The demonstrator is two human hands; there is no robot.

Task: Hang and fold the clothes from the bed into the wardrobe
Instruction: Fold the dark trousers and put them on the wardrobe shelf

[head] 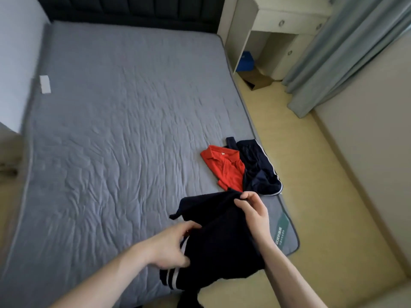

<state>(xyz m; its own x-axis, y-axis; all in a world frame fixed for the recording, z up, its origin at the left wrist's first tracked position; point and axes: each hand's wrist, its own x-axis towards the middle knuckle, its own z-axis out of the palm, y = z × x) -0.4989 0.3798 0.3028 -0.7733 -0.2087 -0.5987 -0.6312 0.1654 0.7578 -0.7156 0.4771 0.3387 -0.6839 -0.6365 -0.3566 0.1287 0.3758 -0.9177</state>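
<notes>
A dark navy garment with white stripes (220, 241) lies bunched at the near right corner of the grey bed (111, 130), partly hanging over the edge. My right hand (253, 212) pinches its upper edge and lifts it slightly. My left hand (171, 245) grips the garment's left side, fingers curled into the cloth. Beyond them a red polo shirt (224, 167) lies flat on the bed. Navy shorts with white trim (258, 170) lie beside the shirt at the bed's right edge.
A white desk with drawers (287, 25) stands at the far right beside the dark headboard (133, 7). A cardboard box (258, 78) and blue item sit under it. Grey-green curtains (347, 52) hang right. Light wooden floor (311, 174) runs along the bed.
</notes>
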